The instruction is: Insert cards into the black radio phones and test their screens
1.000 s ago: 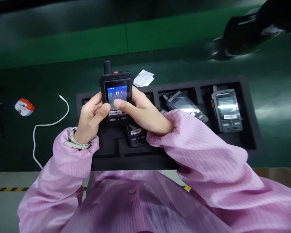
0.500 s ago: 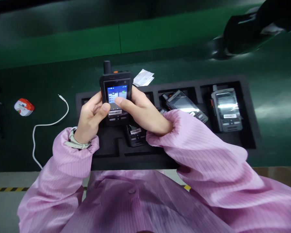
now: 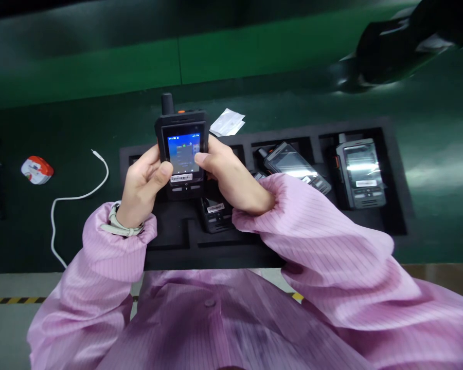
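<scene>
Between my two hands is a black handheld radio (image 3: 182,149) with a stubby antenna, an orange top button and a lit blue screen. My left hand (image 3: 143,180) grips its left side, thumb on the lower left edge. Around the right side curls my right hand (image 3: 231,172), its thumb on the right part of the screen. Both hands are closed on the radio; the fingers behind it are hidden. Beneath lies a black foam tray (image 3: 170,226) with cut-outs. In it rest another radio (image 3: 216,213), partly covered by my right wrist, a tilted radio (image 3: 295,167) and an upright one (image 3: 361,174).
A white cable (image 3: 81,197) curves over the dark green table at left, near an orange-and-white object (image 3: 37,170). Folded clear plastic film (image 3: 227,122) lies behind the tray. A black object (image 3: 386,51) stands at the far right back.
My right thumb has moved right across the screen. The display has changed from page cards to a dimmer, smaller panel. The held radio has shifted slightly left in view.
</scene>
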A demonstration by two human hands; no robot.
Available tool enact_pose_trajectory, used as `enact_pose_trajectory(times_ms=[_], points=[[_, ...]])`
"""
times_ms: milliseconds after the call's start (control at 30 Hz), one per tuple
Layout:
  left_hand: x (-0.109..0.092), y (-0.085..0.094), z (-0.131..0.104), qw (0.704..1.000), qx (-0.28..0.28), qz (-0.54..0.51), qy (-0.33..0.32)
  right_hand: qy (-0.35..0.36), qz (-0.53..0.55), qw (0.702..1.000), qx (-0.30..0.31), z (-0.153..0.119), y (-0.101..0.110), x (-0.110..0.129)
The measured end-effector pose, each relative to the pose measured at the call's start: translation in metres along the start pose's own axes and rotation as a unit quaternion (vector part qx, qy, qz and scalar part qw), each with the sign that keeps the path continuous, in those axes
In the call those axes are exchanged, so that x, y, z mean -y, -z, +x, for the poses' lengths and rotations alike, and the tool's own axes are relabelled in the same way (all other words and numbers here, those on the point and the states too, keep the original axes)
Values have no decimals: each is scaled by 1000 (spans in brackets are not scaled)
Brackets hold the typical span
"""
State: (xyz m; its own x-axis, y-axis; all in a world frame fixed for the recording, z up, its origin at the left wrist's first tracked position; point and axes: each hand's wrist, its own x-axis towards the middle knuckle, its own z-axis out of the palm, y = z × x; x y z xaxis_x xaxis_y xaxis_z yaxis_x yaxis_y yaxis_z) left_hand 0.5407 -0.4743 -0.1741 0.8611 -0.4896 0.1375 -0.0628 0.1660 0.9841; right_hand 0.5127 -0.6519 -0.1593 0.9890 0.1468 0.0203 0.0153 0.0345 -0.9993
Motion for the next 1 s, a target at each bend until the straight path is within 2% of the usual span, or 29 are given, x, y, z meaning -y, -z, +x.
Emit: enact_pose_trajectory(times_ms=[233, 467, 733, 1000], points=[[2, 1, -1, 1000, 9, 0, -8, 37, -39, 998, -16, 1, -2, -1], [2, 1, 0, 1000, -12, 0, 5, -1, 30, 999, -10, -1, -4, 2], [3, 1, 0, 1000, -14, 6, 6, -16, 17, 1000, -11, 0, -2, 3], [1, -1, 1, 1000, -9, -2, 3, 10, -39, 999, -1, 1, 1, 4]])
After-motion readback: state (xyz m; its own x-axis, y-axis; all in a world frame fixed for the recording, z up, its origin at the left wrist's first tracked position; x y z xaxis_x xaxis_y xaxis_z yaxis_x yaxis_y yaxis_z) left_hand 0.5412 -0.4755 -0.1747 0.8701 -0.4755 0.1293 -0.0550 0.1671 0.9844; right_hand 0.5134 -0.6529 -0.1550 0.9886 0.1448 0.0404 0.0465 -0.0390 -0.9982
